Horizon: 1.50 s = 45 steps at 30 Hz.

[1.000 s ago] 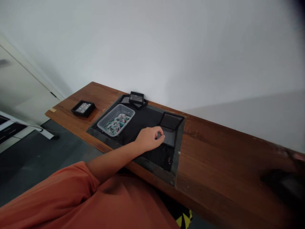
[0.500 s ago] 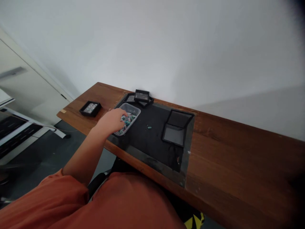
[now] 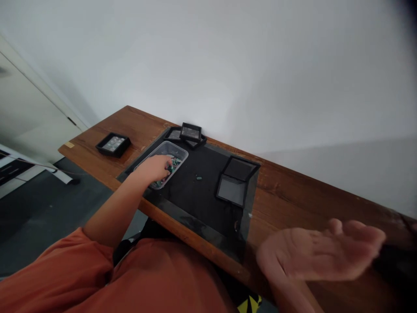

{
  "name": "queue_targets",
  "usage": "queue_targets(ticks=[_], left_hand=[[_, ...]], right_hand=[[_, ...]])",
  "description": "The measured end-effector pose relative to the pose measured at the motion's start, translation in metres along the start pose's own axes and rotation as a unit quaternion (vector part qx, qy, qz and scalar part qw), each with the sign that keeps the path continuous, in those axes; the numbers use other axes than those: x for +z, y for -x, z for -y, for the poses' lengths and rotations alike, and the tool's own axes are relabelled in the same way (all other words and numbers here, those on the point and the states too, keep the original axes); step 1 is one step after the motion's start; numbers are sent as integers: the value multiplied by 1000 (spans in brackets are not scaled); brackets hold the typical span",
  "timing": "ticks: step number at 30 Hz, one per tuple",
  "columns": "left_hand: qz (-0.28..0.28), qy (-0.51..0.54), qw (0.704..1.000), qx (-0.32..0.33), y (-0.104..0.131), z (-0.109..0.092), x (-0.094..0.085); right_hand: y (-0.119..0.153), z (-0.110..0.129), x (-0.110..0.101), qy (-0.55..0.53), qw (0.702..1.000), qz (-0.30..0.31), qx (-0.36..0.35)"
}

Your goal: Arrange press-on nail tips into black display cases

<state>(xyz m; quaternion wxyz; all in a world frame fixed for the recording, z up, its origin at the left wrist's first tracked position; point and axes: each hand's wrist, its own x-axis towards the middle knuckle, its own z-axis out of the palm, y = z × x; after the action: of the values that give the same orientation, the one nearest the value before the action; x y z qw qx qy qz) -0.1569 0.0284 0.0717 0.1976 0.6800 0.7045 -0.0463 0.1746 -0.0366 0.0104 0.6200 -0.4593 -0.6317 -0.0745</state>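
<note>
My left hand (image 3: 157,168) reaches into a clear plastic tub (image 3: 178,150) of small green, pink and pale pieces (image 3: 175,162). Its thumb and fingers are curled together around a few of these pieces, which show between the fingertips. At the lower right my right hand (image 3: 321,252) is raised over the table, palm turned up and fingers stretched out, with nothing on it. A single small green piece (image 3: 199,178) lies on the black mat (image 3: 195,200), right of the tub. An opened black frame-like case (image 3: 232,190) with a clear or grey panel rests on the mat's right part.
Several black cases (image 3: 190,132) are piled at the back of the mat against the wall. Another black case (image 3: 113,144) with pale contents sits on the wooden table (image 3: 130,119) at the left. A yellow and black patterned item (image 3: 250,304) shows below the table edge.
My right hand has come into view at the lower right, palm up. My left hand stays in the tub, its fingers now closed around pieces. The view has shifted slightly.
</note>
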Motion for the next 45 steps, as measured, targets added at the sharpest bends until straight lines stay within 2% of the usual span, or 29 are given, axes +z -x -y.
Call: queue_targets(ticks=[1,2,3,4,9,13,15,19,23,26,30,33,37,41,45], left_hand=[[-1,4,1000,-3,-2,1,1],[-2,8,1000,-5,-3,2,1],[-5,11,1000,-8,-4,3,1],[-8,16,1000,-10,-5,4,0],[-34,44,998,-31,-6,10,-7],[-89,65,992,-56,-2,9,-15],[-131,75,987,-62,2,5,-21],[-215,112,970,-33,15,-17,-33],[-244,176,952,47,24,-56,-35],[-221,244,936,128,24,-92,-23],[-132,328,906,234,19,-141,4],[-82,385,877,274,19,-166,22],[-27,455,845,280,15,-176,39],[28,501,823,267,-3,-174,60],[51,537,803,254,-19,-172,79]], right_hand=[[-3,-6,4,-7,983,-166,-80],[-6,-12,7,-21,965,-224,-138],[-9,-18,9,-37,957,-228,-178],[-11,-24,10,-47,964,-181,-189],[-6,-35,7,-71,980,-177,-57],[-5,-31,0,-78,987,-138,-9],[-7,-28,-3,-80,988,-128,-18],[-6,-22,-10,-43,995,-79,-43],[-3,-16,-17,-25,999,13,-21],[-4,-15,-23,-15,998,54,-15],[-11,-17,-26,-19,991,128,-20],[-15,-18,-22,-41,979,200,-11],[-14,-21,-15,-58,972,228,25],[-10,-27,-13,-56,969,229,79],[-9,-31,-13,-59,964,226,126]])
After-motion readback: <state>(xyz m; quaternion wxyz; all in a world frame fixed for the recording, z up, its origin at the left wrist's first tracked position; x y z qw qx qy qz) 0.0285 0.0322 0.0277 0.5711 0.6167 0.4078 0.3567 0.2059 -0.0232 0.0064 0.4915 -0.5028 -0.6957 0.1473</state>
